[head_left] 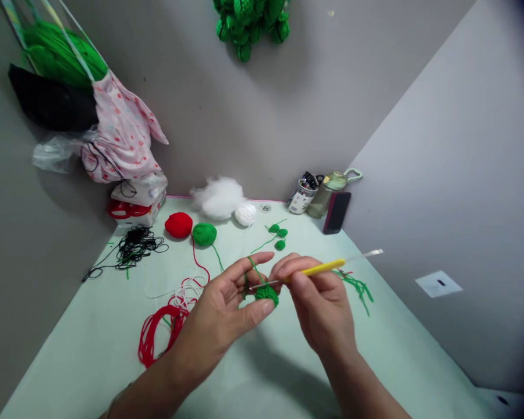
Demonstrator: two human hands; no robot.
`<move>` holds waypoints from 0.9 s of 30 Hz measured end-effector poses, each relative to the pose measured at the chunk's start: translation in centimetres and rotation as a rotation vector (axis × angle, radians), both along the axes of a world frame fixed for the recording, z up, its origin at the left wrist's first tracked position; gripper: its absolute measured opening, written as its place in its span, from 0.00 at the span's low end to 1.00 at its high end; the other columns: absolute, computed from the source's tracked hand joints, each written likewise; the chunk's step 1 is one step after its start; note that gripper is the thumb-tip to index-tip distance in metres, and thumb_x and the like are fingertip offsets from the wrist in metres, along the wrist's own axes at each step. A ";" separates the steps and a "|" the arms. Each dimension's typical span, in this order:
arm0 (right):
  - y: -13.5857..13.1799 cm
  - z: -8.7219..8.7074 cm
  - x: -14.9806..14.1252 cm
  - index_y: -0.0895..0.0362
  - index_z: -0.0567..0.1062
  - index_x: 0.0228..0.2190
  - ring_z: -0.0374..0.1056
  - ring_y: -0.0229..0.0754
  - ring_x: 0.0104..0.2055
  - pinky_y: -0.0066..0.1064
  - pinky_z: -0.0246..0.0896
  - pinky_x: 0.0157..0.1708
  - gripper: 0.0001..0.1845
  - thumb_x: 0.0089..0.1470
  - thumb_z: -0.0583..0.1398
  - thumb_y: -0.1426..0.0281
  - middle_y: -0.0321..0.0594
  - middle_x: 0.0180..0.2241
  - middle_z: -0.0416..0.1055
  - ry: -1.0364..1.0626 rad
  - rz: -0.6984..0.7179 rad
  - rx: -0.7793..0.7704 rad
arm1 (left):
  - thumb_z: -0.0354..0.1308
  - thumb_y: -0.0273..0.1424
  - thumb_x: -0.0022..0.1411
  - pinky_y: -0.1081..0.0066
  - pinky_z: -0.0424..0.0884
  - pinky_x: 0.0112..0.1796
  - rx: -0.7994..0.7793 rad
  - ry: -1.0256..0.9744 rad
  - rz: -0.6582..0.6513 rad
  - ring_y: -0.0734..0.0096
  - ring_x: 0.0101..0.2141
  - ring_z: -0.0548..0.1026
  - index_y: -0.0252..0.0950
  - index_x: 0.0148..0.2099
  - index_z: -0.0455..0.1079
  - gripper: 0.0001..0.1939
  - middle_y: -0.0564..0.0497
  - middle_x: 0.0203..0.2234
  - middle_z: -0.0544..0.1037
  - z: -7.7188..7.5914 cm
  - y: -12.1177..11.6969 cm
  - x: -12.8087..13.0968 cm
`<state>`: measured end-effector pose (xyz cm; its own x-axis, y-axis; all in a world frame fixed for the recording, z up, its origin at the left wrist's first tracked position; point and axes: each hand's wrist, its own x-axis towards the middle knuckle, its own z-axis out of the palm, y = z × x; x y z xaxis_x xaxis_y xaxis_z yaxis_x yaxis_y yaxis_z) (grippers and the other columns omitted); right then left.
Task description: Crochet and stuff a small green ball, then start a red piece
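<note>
Between the thumb and fingers of my left hand (227,311) is a small green crochet piece (267,295). Green yarn runs up from it over my raised left index finger. My right hand (318,302) grips a crochet hook (321,269) by its yellow handle, and the metal shaft reaches left to the top of the piece. Whether the hook's tip sits inside a stitch is too small to tell. A green yarn ball (204,234) lies beyond my left hand, its strand trailing toward that hand.
On the table (262,378) are a red yarn ball (179,225), white stuffing (220,199), a white yarn ball (245,214), tangled black cord (135,247), looped red yarn (151,337) and green scraps (358,286). A phone (337,213), a bottle (327,195) and a pen cup (303,198) stand back right.
</note>
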<state>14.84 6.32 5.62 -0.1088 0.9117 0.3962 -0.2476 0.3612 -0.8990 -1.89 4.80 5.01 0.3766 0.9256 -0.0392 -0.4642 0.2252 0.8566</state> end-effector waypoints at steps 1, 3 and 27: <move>0.0 -0.2 0.0 0.51 0.85 0.36 0.72 0.44 0.37 0.36 0.70 0.37 0.08 0.64 0.64 0.65 0.41 0.33 0.78 -0.047 -0.014 0.037 | 0.71 0.33 0.61 0.63 0.62 0.58 0.024 0.058 0.013 0.63 0.52 0.72 0.52 0.61 0.74 0.27 0.53 0.43 0.76 0.0 -0.1 0.0; 0.0 -0.6 0.1 0.49 0.85 0.39 0.73 0.45 0.41 0.36 0.70 0.41 0.08 0.65 0.64 0.66 0.41 0.35 0.79 -0.097 -0.045 0.083 | 0.70 0.34 0.63 0.60 0.58 0.62 0.066 0.167 0.014 0.59 0.58 0.69 0.53 0.63 0.72 0.27 0.51 0.49 0.77 0.2 -0.1 -0.2; 0.3 0.1 1.0 0.53 0.80 0.35 0.71 0.40 0.32 0.32 0.68 0.33 0.11 0.67 0.61 0.62 0.38 0.31 0.79 0.011 0.113 -0.064 | 0.66 0.26 0.60 0.61 0.64 0.58 0.082 0.229 0.043 0.64 0.45 0.71 0.51 0.66 0.69 0.34 0.52 0.39 0.72 0.4 -0.2 -1.1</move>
<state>15.81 6.63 5.70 -0.2081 0.9173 0.3394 -0.2938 0.2723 -0.9162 -2.96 4.62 5.42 0.3265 0.9442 -0.0434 -0.2638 0.1351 0.9551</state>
